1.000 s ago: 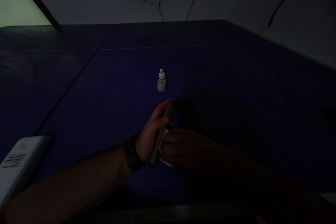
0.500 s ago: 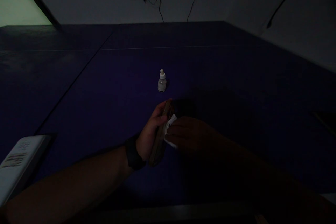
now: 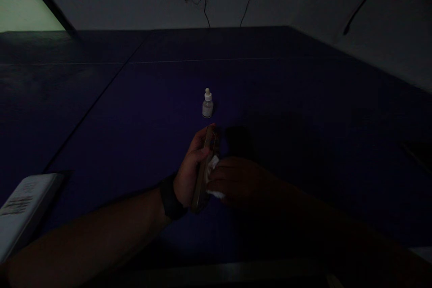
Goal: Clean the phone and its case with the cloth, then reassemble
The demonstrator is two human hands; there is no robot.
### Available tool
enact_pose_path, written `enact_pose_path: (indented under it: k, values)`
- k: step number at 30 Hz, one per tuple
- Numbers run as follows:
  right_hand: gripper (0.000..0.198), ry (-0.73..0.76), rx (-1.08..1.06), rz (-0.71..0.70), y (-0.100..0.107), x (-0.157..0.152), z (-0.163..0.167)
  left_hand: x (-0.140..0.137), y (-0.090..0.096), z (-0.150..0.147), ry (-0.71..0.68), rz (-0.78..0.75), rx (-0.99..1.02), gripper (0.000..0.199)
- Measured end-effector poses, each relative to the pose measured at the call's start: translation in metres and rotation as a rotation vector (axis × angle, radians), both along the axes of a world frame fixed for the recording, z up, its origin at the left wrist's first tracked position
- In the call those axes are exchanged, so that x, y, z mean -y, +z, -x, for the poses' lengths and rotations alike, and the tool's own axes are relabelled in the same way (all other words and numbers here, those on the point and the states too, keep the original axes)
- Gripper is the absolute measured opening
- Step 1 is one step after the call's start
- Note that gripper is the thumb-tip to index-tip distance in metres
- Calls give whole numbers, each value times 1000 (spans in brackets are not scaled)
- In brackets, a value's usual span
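My left hand, with a dark watch on its wrist, is wrapped round a slim brownish phone case held tilted on its edge, the thumb along its near side. My right hand, deep in shadow, has its fingers closed on a crumpled white tissue. That tissue presses against the inner face of the case, whose details are too dark to make out. Just beyond both hands a small dropper bottle with a white cap stands upright.
Everything rests on a dark blue table. A dark flat rectangle, like a phone, lies past my right hand. On the left is a white box with print on it. Cables hang from wall sockets behind.
My right hand and the tissue have slid slightly left and down along the case. The case has tipped a little leftward with my left hand. The bottle stays in place.
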State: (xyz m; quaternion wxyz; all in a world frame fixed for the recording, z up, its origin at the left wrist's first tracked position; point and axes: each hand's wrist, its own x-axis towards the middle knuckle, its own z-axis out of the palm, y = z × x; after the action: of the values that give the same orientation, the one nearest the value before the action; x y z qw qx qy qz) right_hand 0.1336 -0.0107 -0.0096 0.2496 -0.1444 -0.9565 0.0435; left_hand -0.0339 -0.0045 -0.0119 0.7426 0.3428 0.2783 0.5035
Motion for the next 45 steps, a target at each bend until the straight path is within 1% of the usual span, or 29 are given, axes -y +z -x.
enact_pose_path:
  k: [2,3,5,6,8,10,11,12,14,16,17,18,20,22,24,26,28,30,32,33,35,38,39,41,42,43,45]
  values:
    - [13,76,39,136,-3,6,4,3,2,2,85,-47,-47,45]
    - [15,78,40,205,-3,8,5,6,2,3,126,-93,-74,47]
    - [17,20,-2,310,-3,7,4,11,2,5,198,-235,-115,53]
    - [18,-16,-38,332,-3,6,3,13,1,6,230,-319,-132,57]
    - [16,-43,-87,296,-2,4,1,18,-1,7,286,-474,-180,60]
    - [16,-13,-59,235,-1,4,0,21,-2,7,317,-591,-253,59]
    - [16,11,-30,234,1,5,0,21,-2,8,328,-647,-294,57]
    - [16,40,-1,263,2,7,0,21,-2,8,334,-706,-333,55]
    - [16,99,36,398,5,10,1,21,-1,10,336,-814,-384,51]
    - [15,151,42,530,7,12,1,20,0,10,331,-882,-392,50]
    - [16,162,37,568,7,11,1,19,0,10,338,-894,-386,49]
    - [17,147,26,583,6,10,0,18,-1,10,349,-888,-379,49]
    - [17,63,-5,586,5,7,0,15,-3,11,367,-867,-372,49]
    - [16,-10,-1,638,5,6,-1,10,-6,11,383,-920,-376,55]
    - [15,3,2,805,9,7,-1,5,-9,11,396,-1033,-406,63]
    - [15,41,-52,1003,15,11,0,0,-11,11,405,-1090,-454,67]
    - [21,29,-147,1118,18,15,2,-1,-11,11,402,-1064,-498,67]
    - [24,-14,-212,1143,19,17,4,1,-10,10,396,-1011,-518,68]
    - [20,-50,-252,1136,18,17,3,4,-10,9,365,-905,-497,68]
    - [18,-65,-274,1134,19,16,1,5,-9,8,346,-826,-445,67]
    - [18,-89,-332,1173,21,14,-5,6,-7,4,318,-619,-264,61]
    - [24,-109,-502,1348,25,11,-14,3,-1,-2,279,-290,19,51]
    - [28,-118,-578,1416,26,10,-16,2,2,-3,221,-199,71,51]
    - [36,-139,-712,1538,24,7,-16,0,9,-5,31,-42,130,59]
    - [39,-142,-738,1594,23,6,-15,0,12,-5,-62,20,153,64]
    - [40,-135,-727,1644,21,4,-13,-1,14,-4,-128,72,179,67]
    - [38,-122,-645,1699,19,1,-8,-1,18,-3,-173,155,244,66]
